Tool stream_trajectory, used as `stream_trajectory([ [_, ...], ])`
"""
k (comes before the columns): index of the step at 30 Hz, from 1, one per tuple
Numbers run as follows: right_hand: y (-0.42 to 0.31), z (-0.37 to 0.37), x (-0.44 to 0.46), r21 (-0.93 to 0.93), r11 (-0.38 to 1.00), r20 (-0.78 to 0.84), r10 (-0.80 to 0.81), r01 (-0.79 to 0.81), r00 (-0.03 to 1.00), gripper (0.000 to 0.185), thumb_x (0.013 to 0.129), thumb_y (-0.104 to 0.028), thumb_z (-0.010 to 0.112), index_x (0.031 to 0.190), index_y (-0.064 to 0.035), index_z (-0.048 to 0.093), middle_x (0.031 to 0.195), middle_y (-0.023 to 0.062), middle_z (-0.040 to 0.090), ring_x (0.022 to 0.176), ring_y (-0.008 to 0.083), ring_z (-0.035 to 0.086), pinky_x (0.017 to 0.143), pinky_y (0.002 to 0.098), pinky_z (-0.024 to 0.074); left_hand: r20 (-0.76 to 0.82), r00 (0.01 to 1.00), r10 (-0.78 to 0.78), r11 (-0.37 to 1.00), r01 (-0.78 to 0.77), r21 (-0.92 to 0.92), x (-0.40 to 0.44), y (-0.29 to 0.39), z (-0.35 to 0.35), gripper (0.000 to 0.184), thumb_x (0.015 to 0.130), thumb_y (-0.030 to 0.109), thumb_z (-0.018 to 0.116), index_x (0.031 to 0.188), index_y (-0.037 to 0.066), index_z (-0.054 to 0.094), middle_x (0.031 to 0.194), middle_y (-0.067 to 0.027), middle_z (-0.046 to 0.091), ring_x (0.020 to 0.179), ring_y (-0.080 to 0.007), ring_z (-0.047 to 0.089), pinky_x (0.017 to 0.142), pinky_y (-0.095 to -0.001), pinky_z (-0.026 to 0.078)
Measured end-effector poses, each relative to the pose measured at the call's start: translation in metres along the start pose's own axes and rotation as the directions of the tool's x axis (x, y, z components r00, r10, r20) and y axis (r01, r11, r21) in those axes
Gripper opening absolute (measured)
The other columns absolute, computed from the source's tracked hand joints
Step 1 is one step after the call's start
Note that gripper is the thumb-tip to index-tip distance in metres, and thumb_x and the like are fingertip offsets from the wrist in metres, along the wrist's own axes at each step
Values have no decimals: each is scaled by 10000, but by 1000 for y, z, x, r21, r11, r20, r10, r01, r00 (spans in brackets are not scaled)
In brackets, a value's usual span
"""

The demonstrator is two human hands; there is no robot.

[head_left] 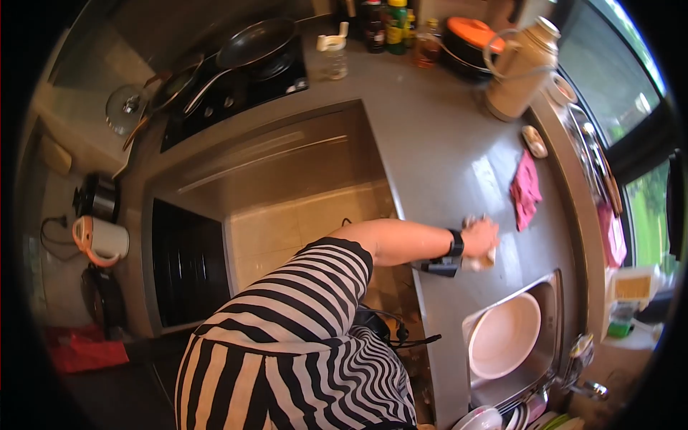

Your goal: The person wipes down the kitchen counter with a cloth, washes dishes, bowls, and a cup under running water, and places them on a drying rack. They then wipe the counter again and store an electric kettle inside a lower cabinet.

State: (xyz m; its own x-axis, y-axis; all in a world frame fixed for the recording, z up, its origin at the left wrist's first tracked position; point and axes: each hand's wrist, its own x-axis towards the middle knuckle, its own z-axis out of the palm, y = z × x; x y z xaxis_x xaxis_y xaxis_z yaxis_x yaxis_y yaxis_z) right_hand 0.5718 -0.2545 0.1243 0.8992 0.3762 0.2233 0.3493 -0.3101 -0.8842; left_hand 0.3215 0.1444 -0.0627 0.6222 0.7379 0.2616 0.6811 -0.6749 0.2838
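My left hand [480,238] reaches across the grey countertop [444,172], with a black band on its wrist. Its fingers are bent over a pale crumpled cloth [479,262], pressed against the surface. A small dark object [438,268] lies at the counter's edge, just below the wrist. Beyond the fingers, a pink cloth [526,190] rests on the counter, with a small pale brown item [534,141] above it. My right hand is not in view.
A sink [473,390] holding a white basin [504,335] is at lower right. A beige thermos [523,68], an orange-lidded pot [469,43], bottles and a jar [334,61] line the back. A pan [256,43] sits on the hob [236,97]. Dishes crowd the bottom edge.
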Motion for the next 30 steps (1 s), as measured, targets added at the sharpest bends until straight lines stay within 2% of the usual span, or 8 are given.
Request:
stream_trajectory([
  [3, -43, 86, -25, -104, 986, 369, -83, 130, 926, 331, 927, -334, 505, 907, -38, 651, 761, 114, 598, 703, 234, 569, 660, 391, 472, 237, 960, 148, 924, -49, -378, -38, 37, 14, 398, 600, 321, 777, 912, 140, 610, 917, -117, 554, 944, -322, 560, 700, -466, 470],
  [6, 47, 157, 8, 75, 996, 709, -26, -39, 705, 302, 911, -125, 544, 1192, -18, 513, 895, 46, 585, 679, 100, 527, 546, 219, 449, 278, 940, 200, 832, -13, -554, -68, 63, -7, 436, 590, 329, 812, 933, 159, 604, 947, -115, 541, 960, -330, 553, 720, -487, 443],
  [10, 40, 252, -19, 111, 939, 919, -222, 325, 326, 513, 863, -75, 618, 1337, -38, 427, 1246, 122, 478, 923, 170, 549, 653, 279, 502, 98, 955, 279, 494, -55, -867, -66, 53, 24, 600, 677, 285, 778, 1191, 76, 549, 1140, -152, 519, 1035, -291, 567, 797, -407, 496],
  [11, 33, 269, -26, 279, 786, 857, -463, 552, 225, 532, 794, -61, 686, 1284, -65, 478, 1228, 153, 475, 986, 264, 553, 775, 366, 492, 274, 945, 179, 464, 164, -870, -73, 47, -16, 622, 732, 243, 743, 1256, 24, 490, 1202, -159, 497, 997, -252, 596, 813, -362, 512],
  [16, 23, 293, -31, 13, 671, 945, -251, 742, 210, 468, 684, -25, 738, 1103, -76, 538, 1121, 194, 454, 1001, 399, 532, 818, 452, 465, 106, 947, -304, 463, 244, -852, -107, -37, -32, 460, 772, 134, 689, 1201, 74, 536, 1141, -106, 520, 759, -161, 597, 707, -298, 513],
  [20, 31, 293, -12, 64, 703, 951, -259, 708, 171, 439, 679, -13, 735, 1066, -51, 532, 1092, 189, 460, 966, 402, 545, 784, 450, 476, -234, 557, -797, 518, 431, -739, -130, -121, -82, 389, 731, 120, 718, 1086, 46, 579, 888, -67, 622, 729, -142, 614, 662, -295, 520],
  [24, 34, 295, -2, 68, 709, 954, -252, 702, 162, 431, 669, -9, 739, 1040, -32, 521, 1067, 183, 465, 926, 396, 554, 769, 450, 476, -419, 175, -891, 432, 608, -665, -137, -197, -123, 585, 710, 163, 767, 1208, 32, 488, 1061, -127, 574, 857, -189, 611, 753, -337, 516],
  [30, 14, 281, -24, 87, 758, 943, -272, 646, 193, 338, 665, 2, 730, 947, -24, 544, 951, 167, 513, 848, 370, 546, 743, 419, 461, -533, 180, -827, 486, 706, -515, -175, -294, -156, 956, 635, 269, 817, 1369, -23, 279, 1331, -227, 399, 1263, -344, 373, 1053, -394, 318],
])
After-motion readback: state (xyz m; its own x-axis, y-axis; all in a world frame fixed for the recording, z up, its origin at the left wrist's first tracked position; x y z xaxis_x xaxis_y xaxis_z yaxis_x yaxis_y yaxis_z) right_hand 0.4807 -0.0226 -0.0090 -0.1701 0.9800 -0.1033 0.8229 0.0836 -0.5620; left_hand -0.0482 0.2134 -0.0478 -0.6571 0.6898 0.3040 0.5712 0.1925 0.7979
